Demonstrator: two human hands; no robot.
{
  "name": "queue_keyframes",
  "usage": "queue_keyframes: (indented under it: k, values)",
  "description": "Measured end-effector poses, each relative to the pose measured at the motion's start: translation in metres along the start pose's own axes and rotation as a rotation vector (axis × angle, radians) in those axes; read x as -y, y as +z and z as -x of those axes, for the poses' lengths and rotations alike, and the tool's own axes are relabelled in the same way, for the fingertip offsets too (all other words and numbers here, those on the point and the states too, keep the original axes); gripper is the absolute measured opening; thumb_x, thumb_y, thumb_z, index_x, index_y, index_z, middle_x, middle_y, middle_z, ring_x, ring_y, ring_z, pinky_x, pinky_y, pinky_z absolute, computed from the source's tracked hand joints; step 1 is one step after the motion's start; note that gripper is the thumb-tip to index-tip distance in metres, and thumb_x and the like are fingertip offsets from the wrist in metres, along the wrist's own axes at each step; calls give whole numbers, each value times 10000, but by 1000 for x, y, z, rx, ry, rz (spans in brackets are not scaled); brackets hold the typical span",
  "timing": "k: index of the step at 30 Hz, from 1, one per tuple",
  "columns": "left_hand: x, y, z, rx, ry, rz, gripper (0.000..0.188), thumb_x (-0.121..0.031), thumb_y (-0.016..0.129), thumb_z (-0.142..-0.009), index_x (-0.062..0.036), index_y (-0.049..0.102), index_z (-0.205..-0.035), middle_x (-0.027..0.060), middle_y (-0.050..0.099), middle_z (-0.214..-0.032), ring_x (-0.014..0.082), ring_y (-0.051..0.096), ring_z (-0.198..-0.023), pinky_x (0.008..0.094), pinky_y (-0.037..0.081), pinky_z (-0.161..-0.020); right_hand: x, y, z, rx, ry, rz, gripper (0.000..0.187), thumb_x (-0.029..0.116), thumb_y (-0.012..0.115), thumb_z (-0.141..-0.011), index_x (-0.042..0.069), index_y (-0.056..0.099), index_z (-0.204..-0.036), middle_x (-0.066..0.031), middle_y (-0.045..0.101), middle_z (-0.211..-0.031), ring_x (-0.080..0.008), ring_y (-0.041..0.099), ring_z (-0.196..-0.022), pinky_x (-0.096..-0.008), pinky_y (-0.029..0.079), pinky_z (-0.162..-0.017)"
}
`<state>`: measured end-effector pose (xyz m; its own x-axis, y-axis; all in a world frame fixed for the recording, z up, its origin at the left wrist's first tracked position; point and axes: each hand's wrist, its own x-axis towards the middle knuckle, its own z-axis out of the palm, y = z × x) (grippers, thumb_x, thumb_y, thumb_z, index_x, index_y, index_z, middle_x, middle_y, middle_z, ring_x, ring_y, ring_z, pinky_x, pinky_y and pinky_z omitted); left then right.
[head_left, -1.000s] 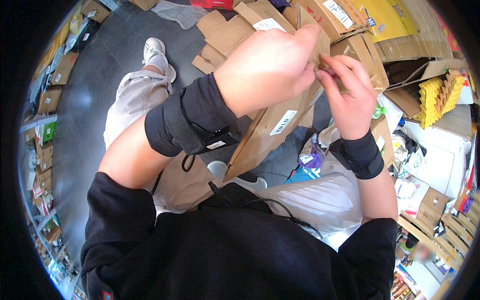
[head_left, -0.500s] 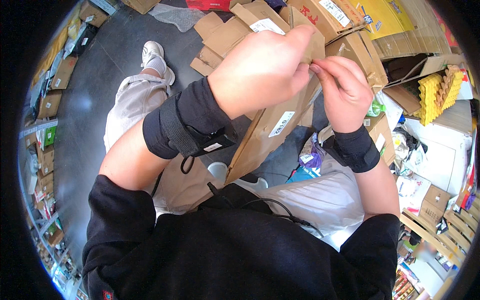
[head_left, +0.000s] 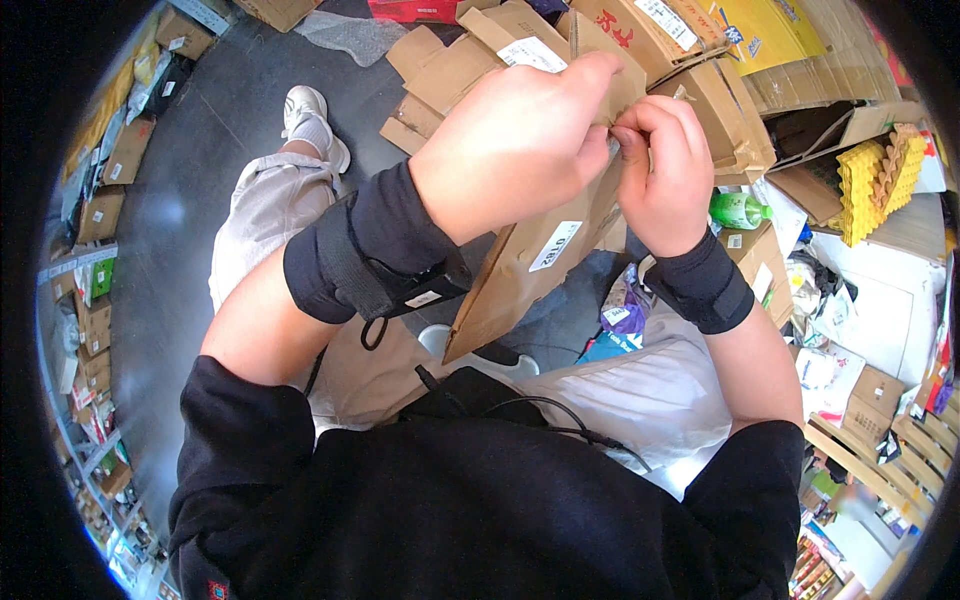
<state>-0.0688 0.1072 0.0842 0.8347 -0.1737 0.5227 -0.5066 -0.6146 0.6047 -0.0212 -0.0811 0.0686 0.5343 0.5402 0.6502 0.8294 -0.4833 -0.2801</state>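
Observation:
A tilted piece of brown cardboard box (head_left: 500, 295) with a white label hangs in front of my body, above my lap. At its upper end my left hand (head_left: 525, 145) is closed on the cardboard, its back toward me and most of its fingertips hidden. My right hand (head_left: 665, 180) is beside it, thumb and forefinger pinched together close to the left fingertips. What the right fingers pinch at the cardboard's edge is too small to make out. Both wrists wear black bands.
Cardboard boxes (head_left: 640, 40) are piled ahead, with yellow egg-crate trays (head_left: 866, 190) at the right. A green bottle (head_left: 740, 211) lies beyond my right wrist. Below it sits a purple package (head_left: 625, 315). Stocked shelves (head_left: 85, 250) line the left side; clear wrap (head_left: 350, 35) lies on the floor.
My right hand has moved left, closer to the left hand, and its fingers have curled more. The cardboard has shifted slightly left. More of the green bottle now shows.

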Motion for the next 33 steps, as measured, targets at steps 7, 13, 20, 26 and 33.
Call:
queue_keyframes:
  k: [7, 13, 20, 26, 33]
  values:
    - [-5, 1, -1, -9, -46, -32, 475, -109, 666, -822, -43, 564, -1281, 198, 627, -676, 370, 656, -639, 449, 524, -596, -5, 5, -1, -10, -94, -1, 226, -59, 699, -748, 36, 582, -917, -127, 586, -910, -345, 593, -831, -417, 499, -729]
    - [1, 1, -4, -2, -80, -48, 471, -128, 674, -827, -47, 565, -1278, 209, 634, -694, 373, 661, -653, 452, 527, -605, -7, 1, 3, -16, -18, 3, 248, -18, 743, -773, 42, 628, -985, -127, 598, -957, -307, 630, -855, -374, 534, -719]
    - [6, -2, -5, 15, -60, -25, 476, -148, 678, -849, -40, 557, -1296, 222, 653, -741, 377, 667, -669, 453, 528, -612, 2, -12, 1, 21, 224, -127, 298, 73, 792, -812, 79, 741, -1105, -71, 648, -1084, -219, 652, -964, -323, 535, -842]
    - [0, -3, -4, 73, -45, -16, 471, -159, 682, -868, -18, 552, -1298, 224, 665, -766, 385, 670, -683, 455, 533, -623, 4, -12, 1, 22, 337, -280, 216, 39, 785, -807, 62, 776, -1021, -66, 687, -1015, -194, 651, -933, -305, 523, -833]
    - [1, -1, -3, 76, -26, -17, 471, -160, 685, -871, -10, 550, -1297, 238, 674, -818, 398, 677, -731, 461, 542, -658, 7, -12, 1, -31, 310, -268, 160, 20, 785, -796, 58, 780, -951, -65, 701, -924, -198, 658, -895, -304, 526, -808]
